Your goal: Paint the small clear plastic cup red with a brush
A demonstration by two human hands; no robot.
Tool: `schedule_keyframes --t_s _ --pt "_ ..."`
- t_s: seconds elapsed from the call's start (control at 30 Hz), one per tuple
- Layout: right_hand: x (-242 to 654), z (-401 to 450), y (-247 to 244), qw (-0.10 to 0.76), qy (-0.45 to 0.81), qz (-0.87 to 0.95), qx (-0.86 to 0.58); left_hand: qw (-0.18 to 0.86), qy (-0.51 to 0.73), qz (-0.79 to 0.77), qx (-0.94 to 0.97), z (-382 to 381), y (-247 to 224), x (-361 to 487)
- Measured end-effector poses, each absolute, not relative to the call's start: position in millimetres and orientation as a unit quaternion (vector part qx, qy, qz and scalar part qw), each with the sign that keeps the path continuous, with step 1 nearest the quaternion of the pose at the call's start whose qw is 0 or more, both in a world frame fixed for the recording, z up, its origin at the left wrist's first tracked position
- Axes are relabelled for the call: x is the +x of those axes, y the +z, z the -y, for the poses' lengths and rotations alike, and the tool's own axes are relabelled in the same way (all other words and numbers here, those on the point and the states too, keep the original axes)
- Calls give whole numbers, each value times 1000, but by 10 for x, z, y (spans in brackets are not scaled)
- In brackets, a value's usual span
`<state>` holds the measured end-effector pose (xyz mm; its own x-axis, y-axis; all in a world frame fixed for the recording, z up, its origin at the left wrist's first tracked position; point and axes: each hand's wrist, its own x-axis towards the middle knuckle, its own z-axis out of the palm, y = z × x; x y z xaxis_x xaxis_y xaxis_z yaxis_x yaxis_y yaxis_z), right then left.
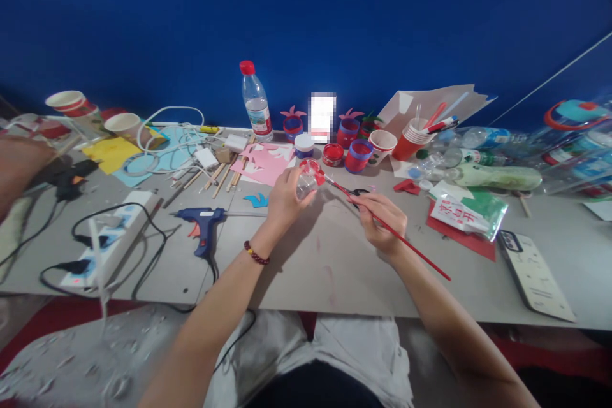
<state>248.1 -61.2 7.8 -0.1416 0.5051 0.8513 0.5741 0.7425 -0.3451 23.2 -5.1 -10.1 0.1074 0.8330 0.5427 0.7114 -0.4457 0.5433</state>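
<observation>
My left hand (285, 196) is closed around a small clear plastic cup-like piece, a cut bottle part (306, 183), with red paint on its far end. Between the fingers of my right hand (382, 222) is a long red paintbrush (411, 248), its bristle end touching or very close to the red-painted part. Black-handled scissors (357, 192) lie just behind the brush, partly hidden. An open jar of red paint (333, 154) stands beyond my hands, beside a white-lidded jar (304, 146) and a red and purple painted cup (358, 156).
A blue glue gun (204, 223) and a white power strip (112, 239) with cables lie at left. Pink paper (264, 164) and a water bottle (257, 105) are behind. At right are a paper cup of pens (408, 143), plastic bottles (497, 176) and a phone (535, 277).
</observation>
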Motion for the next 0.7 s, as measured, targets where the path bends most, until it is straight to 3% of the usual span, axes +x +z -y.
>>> schedule_keyframes --t_s 0.7 --pt "2465 622 94 535 -16 757 -375 100 443 -540 708 46 -108 213"
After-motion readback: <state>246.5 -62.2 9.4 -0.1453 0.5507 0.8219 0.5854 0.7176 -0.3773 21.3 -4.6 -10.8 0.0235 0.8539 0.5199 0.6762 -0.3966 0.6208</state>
